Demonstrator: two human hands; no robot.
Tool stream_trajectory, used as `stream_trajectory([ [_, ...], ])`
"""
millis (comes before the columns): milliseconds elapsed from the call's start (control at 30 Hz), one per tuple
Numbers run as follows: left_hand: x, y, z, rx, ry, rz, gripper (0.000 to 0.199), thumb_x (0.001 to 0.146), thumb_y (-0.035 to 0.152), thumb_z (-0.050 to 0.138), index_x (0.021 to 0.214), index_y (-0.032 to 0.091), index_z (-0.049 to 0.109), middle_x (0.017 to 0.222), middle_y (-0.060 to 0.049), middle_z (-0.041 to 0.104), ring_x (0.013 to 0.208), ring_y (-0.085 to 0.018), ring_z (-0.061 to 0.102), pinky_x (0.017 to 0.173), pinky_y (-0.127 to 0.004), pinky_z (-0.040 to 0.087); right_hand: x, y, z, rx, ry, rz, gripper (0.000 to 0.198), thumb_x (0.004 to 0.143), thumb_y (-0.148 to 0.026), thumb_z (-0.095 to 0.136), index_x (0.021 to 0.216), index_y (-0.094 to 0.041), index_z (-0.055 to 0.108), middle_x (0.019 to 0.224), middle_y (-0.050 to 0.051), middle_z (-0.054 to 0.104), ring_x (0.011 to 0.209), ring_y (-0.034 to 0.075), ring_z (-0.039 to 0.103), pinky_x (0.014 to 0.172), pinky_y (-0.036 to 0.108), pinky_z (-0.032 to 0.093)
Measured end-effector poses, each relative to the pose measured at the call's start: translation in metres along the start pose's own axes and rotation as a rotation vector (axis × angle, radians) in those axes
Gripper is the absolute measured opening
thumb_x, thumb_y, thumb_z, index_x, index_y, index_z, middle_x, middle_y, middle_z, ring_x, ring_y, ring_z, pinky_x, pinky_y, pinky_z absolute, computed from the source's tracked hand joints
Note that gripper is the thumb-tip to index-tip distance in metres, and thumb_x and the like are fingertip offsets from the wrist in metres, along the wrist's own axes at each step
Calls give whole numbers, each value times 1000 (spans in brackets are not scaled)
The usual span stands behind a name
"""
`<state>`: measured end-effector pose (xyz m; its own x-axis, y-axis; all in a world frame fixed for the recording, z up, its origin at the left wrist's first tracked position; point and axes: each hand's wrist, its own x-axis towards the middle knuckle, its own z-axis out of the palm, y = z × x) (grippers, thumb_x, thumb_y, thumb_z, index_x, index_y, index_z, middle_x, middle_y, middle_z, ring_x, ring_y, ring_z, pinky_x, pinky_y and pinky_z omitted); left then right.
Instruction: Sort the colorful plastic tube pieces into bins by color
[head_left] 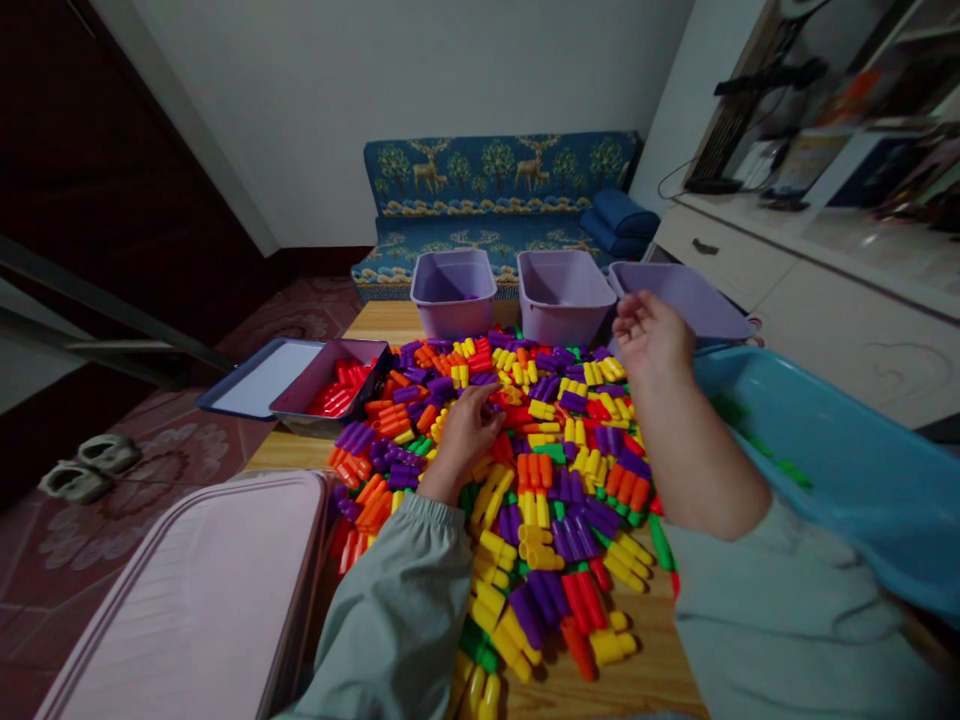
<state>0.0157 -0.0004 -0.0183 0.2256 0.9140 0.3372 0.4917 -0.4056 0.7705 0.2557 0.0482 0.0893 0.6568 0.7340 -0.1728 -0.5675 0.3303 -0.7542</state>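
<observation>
A broad heap of toy plastic tube pieces [534, 470] in yellow, purple, orange, red and green covers much of the wooden table. Over its middle, my left hand [471, 432] reaches in low, index finger stretched out and thumb apart from it; I see nothing held. My right hand [654, 338] is raised at the heap's far right, in front of a lavender bin [686, 295]. Its fingers are loosely bent and apart, with no piece visible in them.
Two more lavender bins [454, 312] [566, 310] line the far edge. At left, an open box [330, 425] holds red pieces, near a pink lid [195, 590]. A blue tub [840, 450] with green pieces stands right. Behind is a patterned sofa [487, 225].
</observation>
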Motion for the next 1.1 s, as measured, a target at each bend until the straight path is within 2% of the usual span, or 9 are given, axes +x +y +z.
stream_trajectory([
  [100,-2,7,0,136,-44,149,63,81,5,53,140,26,51,151,-9,41,123,-25,53,101,-39,46,-29,27,-26,-434,-314,-135,13,74,-26,65,83,-17,66,76,1,69,57,9,60,46,18,41],
  [167,-4,11,1,273,-95,192,63,83,3,47,140,28,51,156,-7,34,129,-28,48,106,-45,41,-42,46,-46,-755,-493,-205,17,73,-30,66,84,-17,70,77,4,71,61,14,62,53,24,47],
  [300,-4,14,4,462,-175,194,57,85,4,43,134,28,59,149,-8,45,117,-29,54,101,-47,45,-58,74,-73,-1298,-698,-389,28,73,-19,66,100,-22,73,101,6,73,79,20,66,71,33,52],
  [433,-4,13,5,438,-150,189,46,88,7,43,125,23,66,136,-11,55,116,-27,55,98,-40,47,-66,81,-77,-1635,-750,-513,38,78,-12,63,113,-23,71,115,10,68,99,26,66,84,36,50],
  [600,-4,15,6,380,-124,109,35,90,12,46,112,21,72,121,-12,59,105,-23,61,91,-34,51,-73,76,-72,-1783,-758,-532,37,82,-18,64,118,-24,69,117,9,67,106,25,64,87,32,48],
  [733,-6,15,5,433,-131,67,41,91,12,44,122,25,66,116,-11,59,96,-22,64,84,-33,52,-78,74,-69,-1829,-773,-557,36,88,-25,57,123,-20,65,119,11,66,106,25,64,87,32,48],
  [900,-5,13,7,345,-133,69,46,86,14,52,132,19,57,117,-12,61,98,-24,63,86,-34,51,-80,78,-66,-1731,-824,-567,34,96,-24,42,121,-17,64,117,11,68,109,22,64,89,29,46],
  [1000,-1,15,5,279,-146,84,46,85,15,55,130,15,58,114,-12,65,99,-24,63,87,-34,51,-79,81,-67,-1661,-869,-552,33,95,-24,45,121,-17,64,117,10,69,107,22,64,90,29,46],
  [1100,2,20,-11,315,-176,47,39,85,18,56,123,17,65,113,-10,67,98,-23,65,86,-32,50,-77,83,-69,-1606,-876,-521,34,91,-24,52,122,-17,64,116,9,70,100,20,66,86,28,46],
])
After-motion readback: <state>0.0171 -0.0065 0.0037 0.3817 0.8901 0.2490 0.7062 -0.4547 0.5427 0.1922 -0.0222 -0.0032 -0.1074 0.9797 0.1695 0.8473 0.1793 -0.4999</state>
